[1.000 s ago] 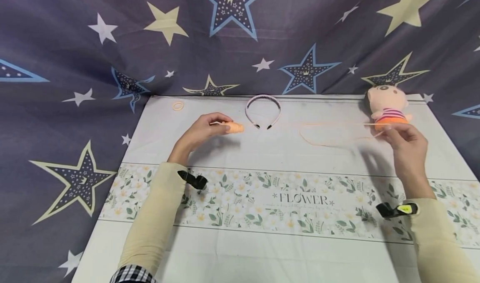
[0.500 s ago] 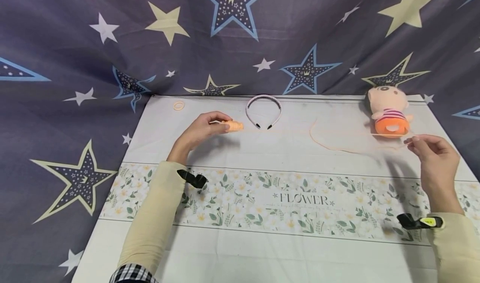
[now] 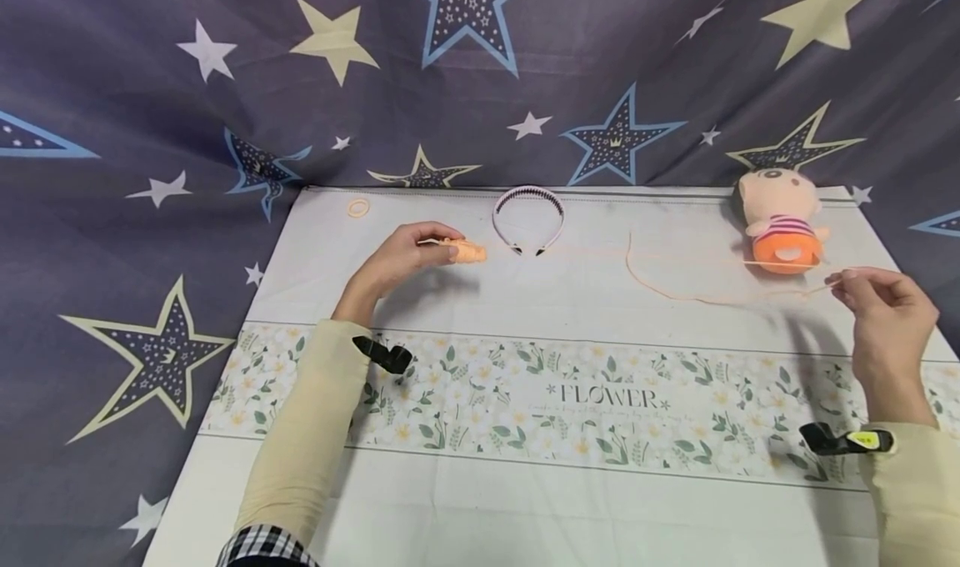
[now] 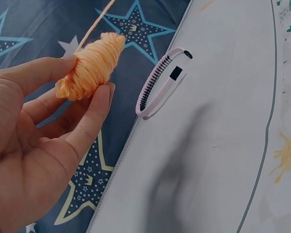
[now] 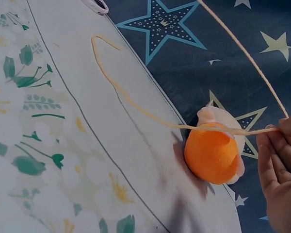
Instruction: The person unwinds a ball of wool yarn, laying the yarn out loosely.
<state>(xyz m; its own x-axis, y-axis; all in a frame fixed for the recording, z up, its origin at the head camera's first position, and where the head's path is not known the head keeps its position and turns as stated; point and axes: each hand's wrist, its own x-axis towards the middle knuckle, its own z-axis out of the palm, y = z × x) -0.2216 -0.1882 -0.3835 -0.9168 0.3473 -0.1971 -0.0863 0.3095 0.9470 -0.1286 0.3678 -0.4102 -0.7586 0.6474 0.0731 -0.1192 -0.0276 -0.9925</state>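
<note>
Think of the desk (image 3: 525, 509) as a clock in the head view, with twelve at the far edge. The left hand (image 3: 405, 258) was up at ten o'clock, and its grip pinched a fat little bundle of orange yarn (image 3: 470, 252). Its thumb and fingers were only as far apart as the bundle was thick. In the left wrist view the bundle stuck out past the fingertips, above the desk.

The right hand (image 3: 892, 321) was at three o'clock. Its grip was squeezed nearly all the way together, with just the thin yarn between the thumb and fingers. A long strand (image 5: 250, 58) ran from there toward nine o'clock, to the bundle, but it was very faint in the middle. A loose tail (image 5: 140, 109) drooped from the same fingers in a big curve toward nine o'clock, and in the right wrist view it crossed in front of the doll (image 3: 785, 225).

The doll was at two o'clock on the desk, with a stripy top and a round orange bottom. A pink headband (image 3: 529, 190) lay at twelve o'clock, its two black tips pointing to six. A small pale orange ring (image 3: 368, 206) lay from the bundle toward ten o'clock. Behind everything hung a dark cloth with stars (image 3: 450, 104).
</note>
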